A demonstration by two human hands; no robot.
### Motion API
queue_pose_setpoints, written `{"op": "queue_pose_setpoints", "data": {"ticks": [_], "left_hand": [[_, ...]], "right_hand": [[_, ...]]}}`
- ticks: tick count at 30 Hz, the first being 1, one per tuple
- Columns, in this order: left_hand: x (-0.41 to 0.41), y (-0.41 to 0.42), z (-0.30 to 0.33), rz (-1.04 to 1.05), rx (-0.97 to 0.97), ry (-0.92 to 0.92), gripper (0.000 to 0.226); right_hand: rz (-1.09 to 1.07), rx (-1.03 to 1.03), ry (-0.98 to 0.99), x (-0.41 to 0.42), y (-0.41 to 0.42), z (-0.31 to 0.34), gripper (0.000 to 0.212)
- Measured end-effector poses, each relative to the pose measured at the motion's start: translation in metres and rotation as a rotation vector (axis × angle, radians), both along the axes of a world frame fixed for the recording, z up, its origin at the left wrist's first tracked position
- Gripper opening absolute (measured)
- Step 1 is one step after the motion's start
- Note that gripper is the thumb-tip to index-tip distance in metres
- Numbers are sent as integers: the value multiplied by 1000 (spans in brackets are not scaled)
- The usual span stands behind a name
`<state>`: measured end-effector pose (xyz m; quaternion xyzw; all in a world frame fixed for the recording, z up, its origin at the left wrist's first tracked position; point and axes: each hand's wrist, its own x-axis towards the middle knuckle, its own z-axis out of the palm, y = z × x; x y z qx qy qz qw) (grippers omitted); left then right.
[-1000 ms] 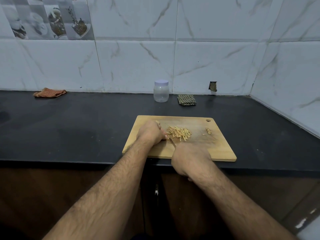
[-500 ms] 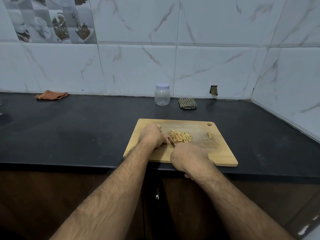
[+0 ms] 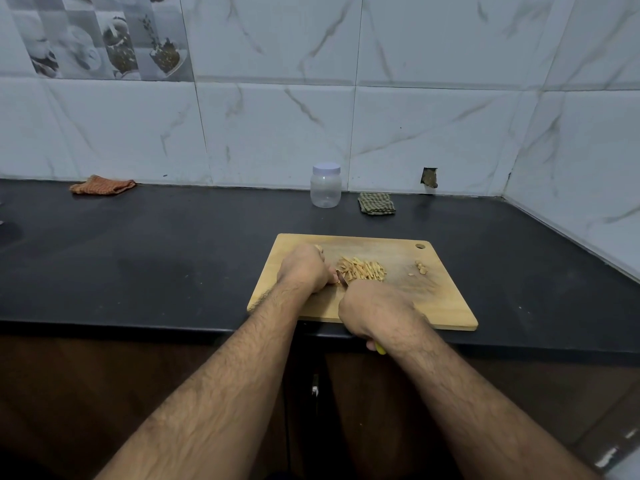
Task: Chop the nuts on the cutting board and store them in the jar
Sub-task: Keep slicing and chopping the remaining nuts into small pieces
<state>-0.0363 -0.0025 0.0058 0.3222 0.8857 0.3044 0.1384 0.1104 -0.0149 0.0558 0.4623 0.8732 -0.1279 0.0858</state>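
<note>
Head view: a black countertop (image 3: 138, 258) runs along white marbled wall tiles (image 3: 433, 133) into a right-hand corner, with dark wooden cabinets below. The wooden cutting board (image 3: 446, 306) lies at its front edge, carrying a pile of chopped nuts (image 3: 362, 269). The left hand (image 3: 306, 268) is curled beside the pile; whether it holds anything cannot be told. The right hand (image 3: 377, 311) grips a knife (image 3: 342, 278). The lidded jar (image 3: 325, 185) stands by the wall, between 2 cloths.

2 bare, hairy forearms with no sleeves, ending in the left hand (image 3: 304, 268) and right hand (image 3: 375, 311).
</note>
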Motion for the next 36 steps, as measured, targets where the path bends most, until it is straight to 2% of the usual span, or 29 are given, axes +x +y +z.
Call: {"op": "queue_pose_setpoints", "data": {"ticks": [2,7,14,18,24,27,29,33,34,36], "left_hand": [[-1,0,0,-5,-5,6,23],[-2,1,0,0,0,-2,23],[2,0,1,11,5,7,23],[4,-2,1,12,12,19,21],[6,-5,3,3,25,17,19],[6,-6,2,-4,41,4,18],[5,-7,1,-12,54,-10,16],[1,-12,1,-17,89,-93,14],[0,-14,1,-19,107,-128,7],[-1,-17,1,-16,146,-163,14]], "right_hand": [[1,-3,-6,-1,-1,2,12],[35,-18,-15,0,-3,4,34],[74,0,26,8,-5,2,35],[120,31,-6,20,-7,2,21],[106,57,-20,22,-5,-1,22],[45,30,-13,15,-2,-1,5],[20,24,0,13,1,-1,14],[43,43,15,14,4,-1,8],[58,55,18,15,4,-2,14],[78,72,21,16,4,-2,22]]}}
